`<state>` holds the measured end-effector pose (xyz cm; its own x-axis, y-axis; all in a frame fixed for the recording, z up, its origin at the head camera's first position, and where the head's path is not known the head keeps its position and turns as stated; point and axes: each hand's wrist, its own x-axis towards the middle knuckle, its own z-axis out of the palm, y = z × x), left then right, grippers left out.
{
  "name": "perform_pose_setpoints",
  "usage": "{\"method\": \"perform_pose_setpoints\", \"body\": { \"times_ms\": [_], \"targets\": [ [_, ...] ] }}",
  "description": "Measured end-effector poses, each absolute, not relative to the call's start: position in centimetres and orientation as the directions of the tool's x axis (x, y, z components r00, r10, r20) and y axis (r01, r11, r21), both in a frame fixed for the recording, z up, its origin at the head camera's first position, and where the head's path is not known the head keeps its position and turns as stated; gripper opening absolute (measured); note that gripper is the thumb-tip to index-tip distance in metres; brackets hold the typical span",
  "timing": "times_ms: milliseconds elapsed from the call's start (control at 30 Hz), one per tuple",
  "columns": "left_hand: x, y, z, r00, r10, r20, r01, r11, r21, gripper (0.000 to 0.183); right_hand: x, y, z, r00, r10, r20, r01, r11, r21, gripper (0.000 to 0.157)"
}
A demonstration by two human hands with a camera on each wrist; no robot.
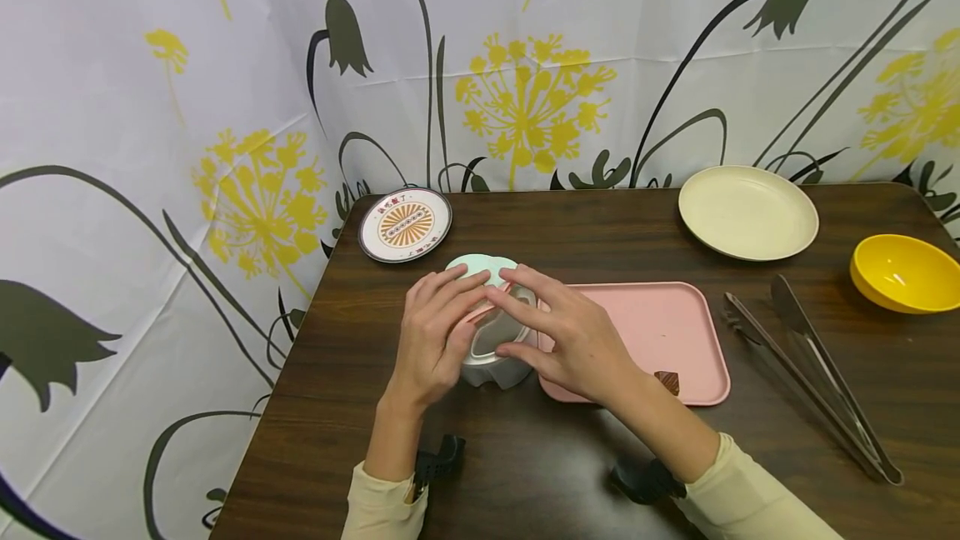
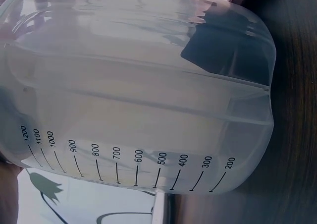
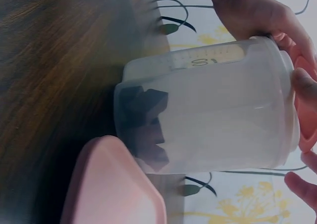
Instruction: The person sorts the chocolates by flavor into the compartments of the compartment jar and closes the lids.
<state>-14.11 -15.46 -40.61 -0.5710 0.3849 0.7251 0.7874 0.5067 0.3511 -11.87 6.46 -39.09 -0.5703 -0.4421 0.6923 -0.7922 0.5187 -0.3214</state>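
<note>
A clear plastic storage container [image 1: 495, 369] with printed volume marks stands on the table; several dark blocks [image 3: 143, 110] lie in its bottom. On its top are a mint-green lid part [image 1: 480, 263] and a pink lid flap [image 3: 306, 116], tilted up over an opening. My left hand [image 1: 435, 332] pinches the pink flap between thumb and fingers. From the other side, my right hand [image 1: 570, 332] reaches over the container, its fingers spread and fingertips at the flap's edge. In the left wrist view the container wall [image 2: 124, 100] fills most of the picture.
A pink tray [image 1: 637, 315] with a brown striped block [image 1: 667, 382] lies right of the container. Farther right are metal tongs [image 1: 810, 373] and a yellow bowl [image 1: 903, 273]. Behind stand a cream plate [image 1: 748, 211] and a patterned plate [image 1: 405, 225].
</note>
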Motion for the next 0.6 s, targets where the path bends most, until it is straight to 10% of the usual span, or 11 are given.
{"method": "perform_pose_setpoints", "body": {
  "times_ms": [600],
  "targets": [
    [-14.0, -15.4, -40.6, -0.563, 0.427, 0.708, 0.793, 0.520, 0.317, 0.057, -11.8, 6.4, -41.6, -0.471, -0.298, 0.830, -0.861, 0.362, -0.358, 0.037]
  ]
}}
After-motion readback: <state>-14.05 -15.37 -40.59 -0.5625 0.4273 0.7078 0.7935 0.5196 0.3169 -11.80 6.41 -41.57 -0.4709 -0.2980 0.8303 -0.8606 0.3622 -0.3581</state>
